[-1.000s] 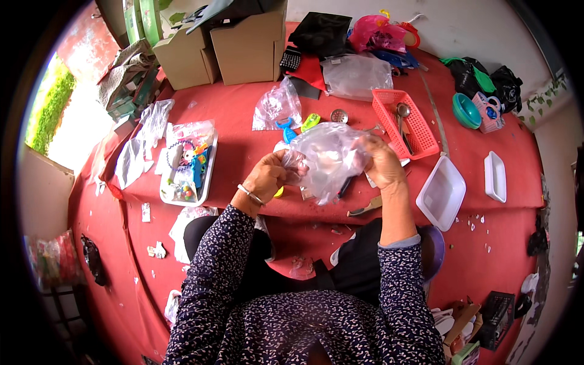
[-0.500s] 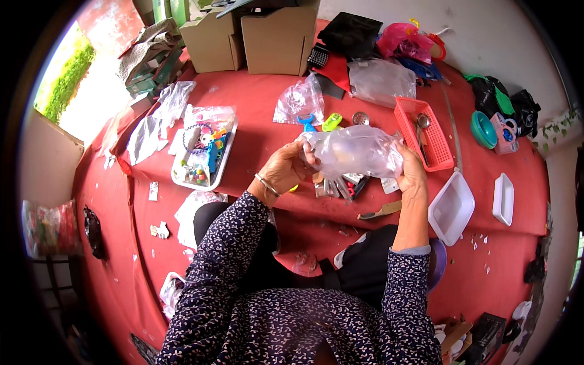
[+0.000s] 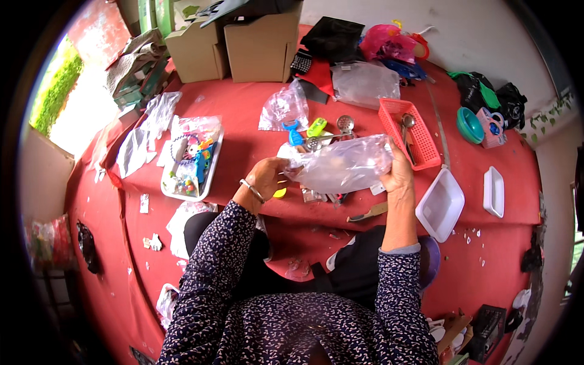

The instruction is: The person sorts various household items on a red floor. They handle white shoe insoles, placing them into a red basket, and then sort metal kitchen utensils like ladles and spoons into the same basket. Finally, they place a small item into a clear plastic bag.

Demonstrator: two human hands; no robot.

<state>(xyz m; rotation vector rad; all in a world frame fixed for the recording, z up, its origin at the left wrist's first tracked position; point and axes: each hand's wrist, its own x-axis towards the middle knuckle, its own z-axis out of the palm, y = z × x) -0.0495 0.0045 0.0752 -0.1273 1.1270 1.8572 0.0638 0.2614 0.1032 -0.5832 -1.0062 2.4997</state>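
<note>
A clear plastic bag (image 3: 344, 165) is stretched between my two hands above the red cloth. My left hand (image 3: 269, 176) grips its left end, fingers closed on the film; a metal bangle circles that wrist. At the opposite end, my right hand (image 3: 398, 172) pinches the bag near its upper corner. Beneath the bag, partly covered, lie small utensils. A slotted metal ladle (image 3: 345, 124), a green peeler-like tool (image 3: 316, 127) and a blue peeler (image 3: 294, 132) rest just beyond it. Nearer to me is a knife (image 3: 368, 212) with a pale blade or handle.
Right of my hands stand a red mesh basket (image 3: 432, 152) with metal spoons, a white tray (image 3: 440, 204) and a smaller one (image 3: 494, 191). A white tray of colourful trinkets (image 3: 196, 159) sits left. Cardboard boxes (image 3: 258, 52) line the back; another clear bag (image 3: 285, 108) lies ahead.
The bag has been pulled out flatter and longer between my hands, and its right end has risen slightly. The whole view has shifted a little, so the surroundings appear further left.
</note>
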